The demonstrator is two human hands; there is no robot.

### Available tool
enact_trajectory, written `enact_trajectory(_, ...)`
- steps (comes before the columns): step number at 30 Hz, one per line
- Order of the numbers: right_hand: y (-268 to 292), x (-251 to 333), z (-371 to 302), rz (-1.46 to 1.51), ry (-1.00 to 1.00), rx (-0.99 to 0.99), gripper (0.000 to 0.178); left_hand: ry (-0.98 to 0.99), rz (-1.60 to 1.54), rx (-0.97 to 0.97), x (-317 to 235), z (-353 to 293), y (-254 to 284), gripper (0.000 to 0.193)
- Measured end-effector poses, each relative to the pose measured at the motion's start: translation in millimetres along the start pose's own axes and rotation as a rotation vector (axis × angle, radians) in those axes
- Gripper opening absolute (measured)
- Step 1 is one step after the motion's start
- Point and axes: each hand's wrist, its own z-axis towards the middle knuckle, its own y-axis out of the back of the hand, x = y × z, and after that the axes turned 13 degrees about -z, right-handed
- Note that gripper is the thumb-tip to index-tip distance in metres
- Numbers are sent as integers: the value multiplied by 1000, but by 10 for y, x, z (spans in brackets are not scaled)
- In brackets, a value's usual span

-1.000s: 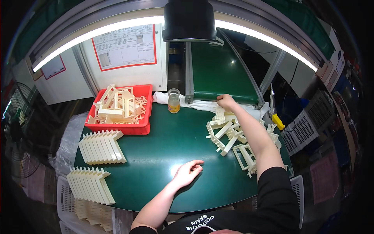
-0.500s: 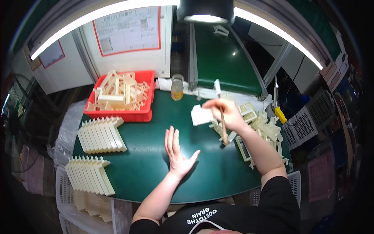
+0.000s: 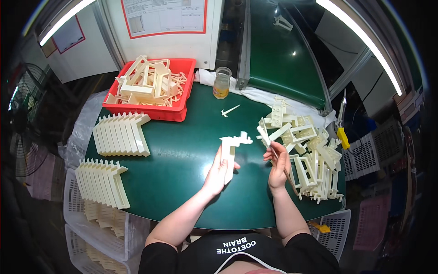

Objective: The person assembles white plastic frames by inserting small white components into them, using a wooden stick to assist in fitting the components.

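Observation:
In my left hand (image 3: 213, 179) is a cream plastic part (image 3: 227, 157), a long flat piece with a stepped arm sticking out at its top. My fingers are closed round its lower length. My right hand (image 3: 278, 171) grips a thin brown stick (image 3: 287, 175) with a white wrapped or bristly tip (image 3: 263, 135). That tip points up and away, to the right of the part's arm and apart from it. Beside my right hand lies a heap of cream plastic parts (image 3: 303, 166). A small thin cream piece (image 3: 230, 110) lies on the green table beyond my left hand.
At the back left, a red bin (image 3: 185, 112) holds cream plastic pieces. Two neat rows of similar parts (image 3: 121, 137) line the left edge. A glass jar (image 3: 222, 84) of yellowish liquid stands near a white cloth (image 3: 255, 95). Beyond is a green conveyor belt (image 3: 283, 59).
My left hand, open and bare before, now holds the cream part. My right hand has drawn back toward me with the stick. The view has shifted, and a small thin piece now shows on the table.

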Motion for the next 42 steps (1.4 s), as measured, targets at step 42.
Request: enact_trajectory(42,-194,182,-48,-358,345,112,17,347,-582,118,45,24,-4,52)
